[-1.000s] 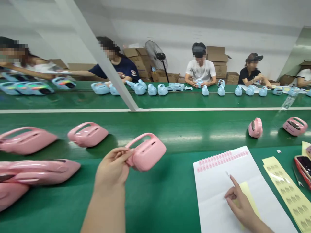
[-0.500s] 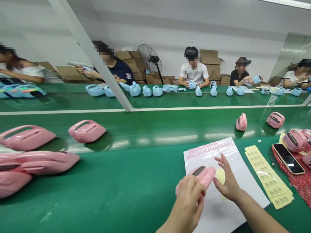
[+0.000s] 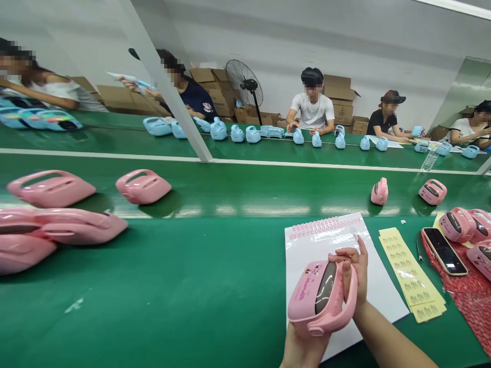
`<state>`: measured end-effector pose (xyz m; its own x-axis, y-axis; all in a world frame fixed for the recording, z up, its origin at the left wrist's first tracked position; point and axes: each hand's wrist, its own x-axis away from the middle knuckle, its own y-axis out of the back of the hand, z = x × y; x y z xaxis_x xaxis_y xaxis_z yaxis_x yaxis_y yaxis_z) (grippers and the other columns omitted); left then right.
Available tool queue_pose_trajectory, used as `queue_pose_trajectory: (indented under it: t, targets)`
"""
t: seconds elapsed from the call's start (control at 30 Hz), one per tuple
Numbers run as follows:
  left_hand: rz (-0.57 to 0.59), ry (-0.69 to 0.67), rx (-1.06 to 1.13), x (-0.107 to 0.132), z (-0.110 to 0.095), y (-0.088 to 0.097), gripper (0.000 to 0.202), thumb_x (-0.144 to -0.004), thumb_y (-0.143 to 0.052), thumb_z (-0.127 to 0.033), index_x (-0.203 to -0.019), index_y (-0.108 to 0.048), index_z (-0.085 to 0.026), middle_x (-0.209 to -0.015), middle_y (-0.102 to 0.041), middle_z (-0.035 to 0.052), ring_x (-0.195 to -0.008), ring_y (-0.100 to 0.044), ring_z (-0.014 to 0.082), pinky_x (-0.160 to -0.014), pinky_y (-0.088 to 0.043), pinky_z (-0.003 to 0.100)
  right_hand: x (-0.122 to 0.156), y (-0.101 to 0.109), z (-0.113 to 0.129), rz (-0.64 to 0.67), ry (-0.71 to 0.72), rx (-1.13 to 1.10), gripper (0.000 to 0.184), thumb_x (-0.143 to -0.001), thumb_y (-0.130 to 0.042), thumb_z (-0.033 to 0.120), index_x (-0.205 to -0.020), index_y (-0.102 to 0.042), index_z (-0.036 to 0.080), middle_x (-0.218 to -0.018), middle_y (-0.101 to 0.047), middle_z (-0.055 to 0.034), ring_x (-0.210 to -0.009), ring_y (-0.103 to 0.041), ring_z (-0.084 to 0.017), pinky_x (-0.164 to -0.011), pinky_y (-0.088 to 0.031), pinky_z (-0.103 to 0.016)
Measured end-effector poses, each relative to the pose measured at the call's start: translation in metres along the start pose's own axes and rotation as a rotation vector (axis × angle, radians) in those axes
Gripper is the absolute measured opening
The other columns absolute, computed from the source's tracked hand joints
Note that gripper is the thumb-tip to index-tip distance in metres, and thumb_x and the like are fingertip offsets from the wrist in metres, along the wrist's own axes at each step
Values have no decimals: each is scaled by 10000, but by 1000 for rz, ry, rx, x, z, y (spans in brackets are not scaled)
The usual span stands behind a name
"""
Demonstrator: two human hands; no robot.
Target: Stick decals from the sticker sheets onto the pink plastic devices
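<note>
My left hand supports a pink plastic device with a carry handle from below. The device is tilted, showing a dark glossy window and a printed cartoon panel. My right hand grips its handle side, thumb by the handle opening and index finger raised; part of the grip is hidden. Beneath both hands lies a white sheet with rows of small pink stickers along its far edge. Beside it are yellow sticker strips.
More pink devices stand at left and far right. A phone rests on red bubble wrap, near tweezers. Across the green table, several co-workers sit behind blue devices. A white post rises at left.
The pink device has been turned so its printed panel and handle show. My left hand has shifted underneath it, and my right hand has come from apart to contact with it.
</note>
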<state>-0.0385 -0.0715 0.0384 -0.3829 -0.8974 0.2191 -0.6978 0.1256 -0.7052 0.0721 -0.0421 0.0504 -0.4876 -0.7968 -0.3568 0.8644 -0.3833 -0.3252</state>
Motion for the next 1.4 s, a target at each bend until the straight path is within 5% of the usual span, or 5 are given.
queue_pose_trajectory:
  t: [0.3, 0.53, 0.73, 1.03, 1.4]
  targets:
    - [298, 65, 388, -12, -10, 31, 550, -747, -460, -564, -1177, -553, -233, -1201, -589, 118, -1193, -445, 306, -1009, -274, 486, -8, 46, 10, 564, -189, 288, 698, -741, -604, 274, -1340, -244, 283, -1183, -501, -90, -1058, -516, -215, -950, -360, -436]
    - [30, 19, 519, -25, -33, 37, 445, -778, -504, -462, -1199, -522, -319, -1022, -688, 47, -970, -612, 259, -924, -400, 447, -19, 60, 34, 202, -539, -38, 314, -708, -616, 398, -974, -603, 232, -713, -522, 4, -632, -473, -120, -665, -406, -290]
    - [-330, 13, 133, -29, -38, -5, 475, -705, -647, -332, -1163, -559, -240, -997, -685, 38, -941, -614, 231, -836, -478, 338, -27, 40, 54, 331, -499, 182, 184, -688, -638, 377, -725, -609, 199, -700, -532, 7, -633, -444, -114, -632, -366, -270]
    - [-222, -59, -165, -24, -28, -19, 737, -632, -711, -412, -1288, -406, -267, -1266, -528, 78, -1148, -485, 283, -903, -438, 356, -36, 15, 65, 694, -266, 562, 42, -723, -552, 176, -712, -582, 203, -772, -471, 2, -746, -487, -140, -710, -421, -307]
    - [-266, -90, -170, -24, -22, -17, 681, -658, -691, -398, -1267, -417, -262, -1316, -464, 99, -1164, -467, 302, -887, -449, 371, -33, 9, 59, 660, -330, 624, 104, -701, -562, 88, -680, -567, 189, -766, -437, 9, -740, -494, -140, -717, -437, -314]
